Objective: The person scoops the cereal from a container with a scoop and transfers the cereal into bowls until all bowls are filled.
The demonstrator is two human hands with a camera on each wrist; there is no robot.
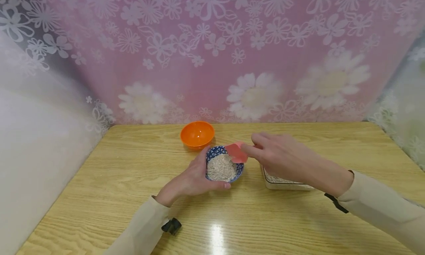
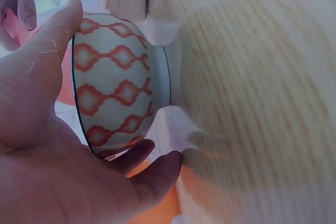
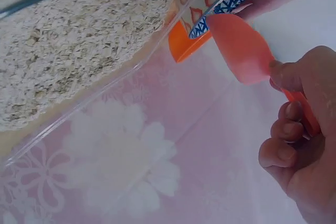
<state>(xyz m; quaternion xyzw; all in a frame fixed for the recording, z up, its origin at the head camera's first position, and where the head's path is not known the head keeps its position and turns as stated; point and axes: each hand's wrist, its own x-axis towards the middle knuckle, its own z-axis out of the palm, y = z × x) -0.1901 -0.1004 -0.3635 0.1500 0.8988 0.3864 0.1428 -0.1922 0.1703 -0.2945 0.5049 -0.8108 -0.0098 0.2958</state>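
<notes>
My left hand grips a small bowl, thumb along its near side and fingers round the far side. Blue triangles pattern the bowl's inside; the left wrist view shows its white outer wall with orange-red diamonds, its foot close over the table. Pale oat flakes fill much of it. In my right hand is a coral-pink scoop, its handle held between thumb and curled fingers. The scoop's head is tilted over the bowl's right rim; its inside is hidden in the right wrist view.
A clear rectangular container of oat flakes stands at the right, partly under my right hand and forearm. Behind the patterned bowl sits an orange bowl. A pink flowered curtain backs the wooden table.
</notes>
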